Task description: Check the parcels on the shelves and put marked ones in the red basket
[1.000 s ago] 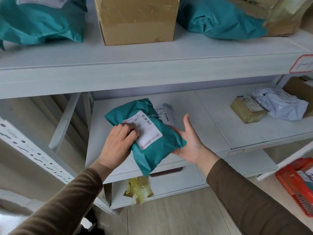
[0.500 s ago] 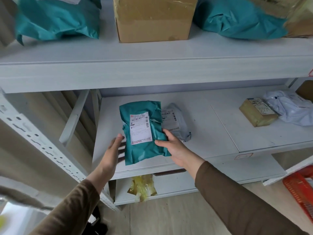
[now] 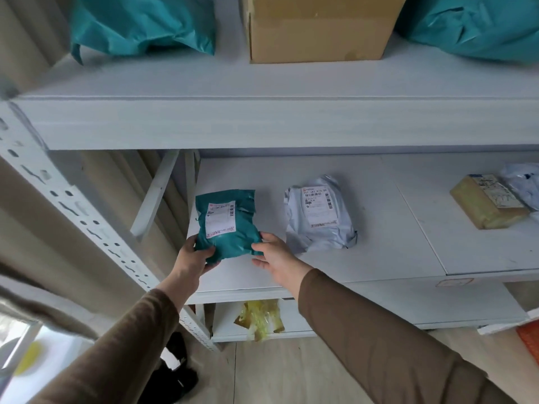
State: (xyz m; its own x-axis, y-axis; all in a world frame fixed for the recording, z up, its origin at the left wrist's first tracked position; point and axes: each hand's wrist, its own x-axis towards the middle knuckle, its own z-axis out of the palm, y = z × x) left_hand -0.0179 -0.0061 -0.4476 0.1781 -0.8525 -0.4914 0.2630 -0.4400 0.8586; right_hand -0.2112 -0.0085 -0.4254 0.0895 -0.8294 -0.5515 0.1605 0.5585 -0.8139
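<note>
Teal plastic fills the space between our hands: we hold a small teal mailer bag [image 3: 227, 224] by its near end over the left part of the middle shelf [image 3: 379, 258], its white shipping label [image 3: 220, 218] facing up. Our left hand [image 3: 195, 256] grips the bag's near-left corner, thumb curled on top and fingers tucked beneath. Our right hand [image 3: 274, 258] holds the near-right corner, thumb against the bag's edge and fingers bent under it. We cannot tell whether the bag's far end rests on the shelf board or hangs just above it. Brown sleeves cover both our arms.

Just to the right of the teal mailer bag lies a grey poly mailer [image 3: 319, 214], also label up, flat on the same shelf and apart from our hands. Farther right of the bag sits a small tan taped box [image 3: 487, 204], and beyond it, at the frame's edge, a pale crumpled bag [image 3: 522, 182].

Above the teal mailer bag, the upper shelf [image 3: 262, 123] carries a large teal bag [image 3: 143, 21], a cardboard box [image 3: 318, 27] and another teal bag [image 3: 478, 24]. Below the bag, on the lowest shelf, a yellow plastic-wrapped packet [image 3: 259, 317] shows. Far to the lower right of the bag, a sliver of the red basket [image 3: 529, 336] sits on the floor.
</note>
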